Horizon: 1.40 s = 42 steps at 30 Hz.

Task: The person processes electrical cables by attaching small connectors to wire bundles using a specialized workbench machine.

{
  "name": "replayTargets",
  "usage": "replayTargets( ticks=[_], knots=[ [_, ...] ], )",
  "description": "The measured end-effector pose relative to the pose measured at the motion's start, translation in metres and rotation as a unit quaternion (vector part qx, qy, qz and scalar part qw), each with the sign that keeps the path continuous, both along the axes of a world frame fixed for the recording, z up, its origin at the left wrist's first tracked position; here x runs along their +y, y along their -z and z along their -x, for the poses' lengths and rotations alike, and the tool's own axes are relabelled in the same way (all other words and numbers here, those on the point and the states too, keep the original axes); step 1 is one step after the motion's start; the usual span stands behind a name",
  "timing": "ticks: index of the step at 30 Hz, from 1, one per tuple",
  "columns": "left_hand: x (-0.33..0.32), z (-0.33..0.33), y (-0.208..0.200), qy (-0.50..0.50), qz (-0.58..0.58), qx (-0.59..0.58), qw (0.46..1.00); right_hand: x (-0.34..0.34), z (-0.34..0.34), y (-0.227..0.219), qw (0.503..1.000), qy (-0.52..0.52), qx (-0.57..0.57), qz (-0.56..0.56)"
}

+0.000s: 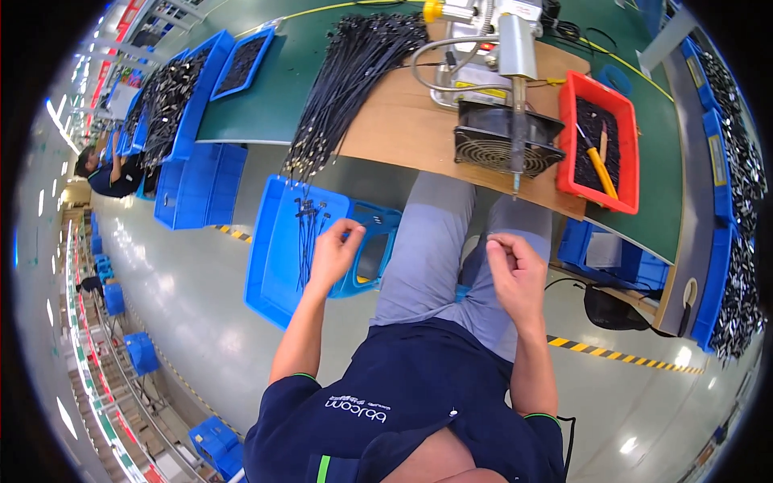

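My left hand (335,251) is raised beside the blue tray (269,282), its fingers curled in toward the thumb. Over my right thigh is my right hand (518,278), closed, with thumb and fingertips together. What either hand holds, if anything, is too small or hidden to make out. Several black cables (306,229) with small connectors hang over or lie in the tray. Above them, a thick bundle of black cables (342,92) spreads to the bench edge. In front of me a soldering-type tool (518,137) points its tip downward past a black fan (501,145).
A red bin (565,173) at the right holds dark bits and a yellow-handled tool (601,173). Blue bins of small parts (708,161) line the far right. A blue stool (385,233) stands by the tray. Another person (117,177) sits at far left.
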<state>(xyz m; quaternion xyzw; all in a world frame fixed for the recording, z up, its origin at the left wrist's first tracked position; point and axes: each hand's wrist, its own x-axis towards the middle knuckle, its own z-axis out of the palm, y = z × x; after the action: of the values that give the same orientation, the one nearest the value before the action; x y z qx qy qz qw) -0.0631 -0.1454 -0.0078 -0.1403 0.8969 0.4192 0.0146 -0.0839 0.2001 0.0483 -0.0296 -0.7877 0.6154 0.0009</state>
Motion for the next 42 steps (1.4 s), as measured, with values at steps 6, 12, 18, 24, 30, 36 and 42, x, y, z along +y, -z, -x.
replayTargets(
  ticks=[6,12,18,24,30,36,42],
  knots=[
    [-0.098,-0.024,0.029,-0.058,0.204,0.075,0.974,-0.01,0.006,-0.004,0.999,-0.025,0.019,-0.007],
    [-0.062,0.015,-0.091,0.109,0.129,-0.121,0.978,-0.013,0.003,0.001,0.999,-0.037,0.024,-0.022],
    [0.011,0.083,-0.16,0.208,0.001,0.099,0.973,-0.015,0.001,-0.004,0.999,-0.032,0.034,-0.012],
    [0.052,0.187,-0.16,0.187,0.109,0.33,0.919,-0.001,-0.002,-0.008,0.999,-0.01,0.033,-0.02],
    [0.056,0.227,-0.15,0.209,0.19,0.281,0.917,0.017,-0.006,-0.003,0.999,0.029,0.018,-0.014],
    [0.058,0.236,-0.147,0.212,0.249,0.289,0.9,0.018,0.001,-0.001,1.0,0.019,0.009,-0.003],
    [0.051,0.241,-0.165,0.214,0.203,0.307,0.905,0.018,0.005,-0.004,1.0,0.012,0.027,0.004]
  ],
)
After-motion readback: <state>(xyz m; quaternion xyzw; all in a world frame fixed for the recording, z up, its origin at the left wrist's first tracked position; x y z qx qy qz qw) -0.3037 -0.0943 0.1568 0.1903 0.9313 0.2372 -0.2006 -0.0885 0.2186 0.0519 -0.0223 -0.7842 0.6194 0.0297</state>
